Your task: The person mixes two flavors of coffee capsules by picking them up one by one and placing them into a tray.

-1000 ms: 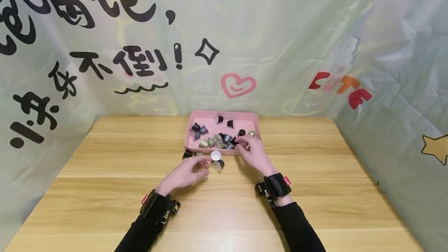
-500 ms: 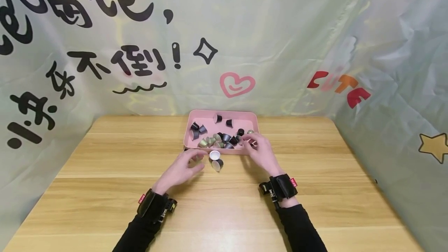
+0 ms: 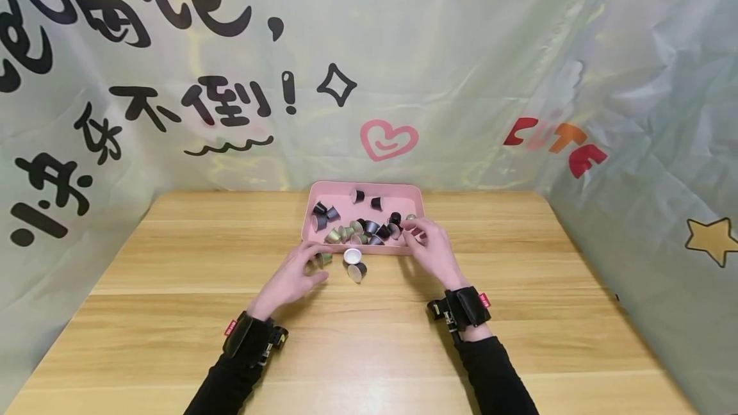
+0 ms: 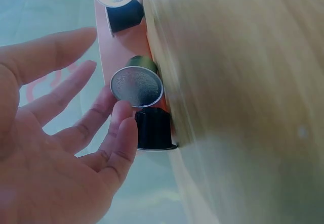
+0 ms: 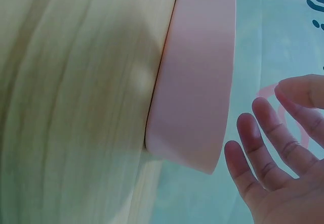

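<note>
A pink tray [image 3: 327, 196] at the table's far middle holds several dark and green-gold coffee capsules [image 3: 369, 229]. Three capsules lie on the table by the tray's front wall [image 4: 107, 52]. Two are a foil-lidded one [image 4: 136, 86] and a black one [image 4: 154, 129]. My left hand [image 3: 296, 271] lies flat with straight fingers, and its fingertips [image 4: 121, 118] touch these two. A white-lidded capsule [image 3: 353, 255] and a tipped one [image 3: 356, 271] lie just to the right of that hand. My right hand [image 3: 429, 245] hovers at the tray's front right corner, fingers [image 5: 263, 148] spread and holding nothing that I can see.
The wooden table [image 3: 173, 312] is bordered by a printed fabric backdrop [image 3: 230, 101] behind and on both sides. Each wrist carries a black strap-on camera [image 3: 464, 309]. The tray's outer wall [image 5: 197, 82] fills the right wrist view.
My left hand slid left and back to the capsules at the tray's front left. My right hand drew right from the capsule pile to the tray's front right corner.
</note>
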Available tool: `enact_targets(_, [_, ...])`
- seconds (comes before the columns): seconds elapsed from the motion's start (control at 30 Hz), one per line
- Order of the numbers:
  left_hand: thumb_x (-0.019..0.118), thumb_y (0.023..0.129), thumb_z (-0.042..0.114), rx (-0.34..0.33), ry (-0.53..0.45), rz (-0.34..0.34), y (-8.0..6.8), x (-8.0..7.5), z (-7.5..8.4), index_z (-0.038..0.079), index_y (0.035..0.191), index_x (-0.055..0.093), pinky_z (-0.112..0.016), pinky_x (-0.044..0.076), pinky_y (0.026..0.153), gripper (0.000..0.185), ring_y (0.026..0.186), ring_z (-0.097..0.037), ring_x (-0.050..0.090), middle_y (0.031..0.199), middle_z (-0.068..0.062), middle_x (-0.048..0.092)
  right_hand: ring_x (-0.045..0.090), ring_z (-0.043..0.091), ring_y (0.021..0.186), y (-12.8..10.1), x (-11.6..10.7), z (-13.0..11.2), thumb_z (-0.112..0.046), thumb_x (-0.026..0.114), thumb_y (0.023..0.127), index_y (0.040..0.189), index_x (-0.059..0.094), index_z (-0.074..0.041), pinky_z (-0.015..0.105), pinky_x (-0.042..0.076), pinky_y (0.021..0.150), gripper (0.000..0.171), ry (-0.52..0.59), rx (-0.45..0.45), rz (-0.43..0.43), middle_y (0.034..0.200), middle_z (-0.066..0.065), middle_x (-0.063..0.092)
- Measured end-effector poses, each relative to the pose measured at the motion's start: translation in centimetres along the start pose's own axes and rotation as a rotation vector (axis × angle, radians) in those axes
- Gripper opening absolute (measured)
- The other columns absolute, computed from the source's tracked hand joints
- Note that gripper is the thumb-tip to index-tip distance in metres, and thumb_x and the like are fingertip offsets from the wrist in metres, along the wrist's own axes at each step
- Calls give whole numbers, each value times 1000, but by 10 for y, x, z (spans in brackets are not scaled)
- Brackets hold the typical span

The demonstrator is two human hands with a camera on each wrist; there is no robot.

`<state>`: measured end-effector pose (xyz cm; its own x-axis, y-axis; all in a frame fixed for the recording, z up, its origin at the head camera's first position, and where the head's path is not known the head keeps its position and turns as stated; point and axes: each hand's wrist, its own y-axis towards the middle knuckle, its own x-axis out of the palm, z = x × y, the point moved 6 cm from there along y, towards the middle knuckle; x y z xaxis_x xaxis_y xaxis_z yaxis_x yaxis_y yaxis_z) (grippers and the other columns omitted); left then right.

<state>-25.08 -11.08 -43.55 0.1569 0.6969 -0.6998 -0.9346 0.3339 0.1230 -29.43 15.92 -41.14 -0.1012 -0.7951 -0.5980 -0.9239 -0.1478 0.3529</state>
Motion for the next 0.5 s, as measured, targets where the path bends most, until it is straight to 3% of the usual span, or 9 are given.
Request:
enact_targets(0.3, [70, 88, 4, -88, 8, -37, -1, 1, -5, 9, 135, 59, -61, 45, 106, 49, 126, -38, 52, 138, -17, 56, 68, 29, 91, 0, 2, 0, -3, 65, 92, 113, 70, 1, 45, 61, 84, 22, -7, -13, 1, 107, 18, 72])
enact_targets(0.5, [71, 85, 1, -67, 26, -50, -1, 0, -4, 7, 127, 64, -52, 51, 97, 42, 109, -29, 57, 126, -14, 61, 68, 28, 92, 0, 2, 1, -4, 65, 93, 113, 70, 1, 43, 61, 83, 22, -3, -7, 3, 106, 17, 72])
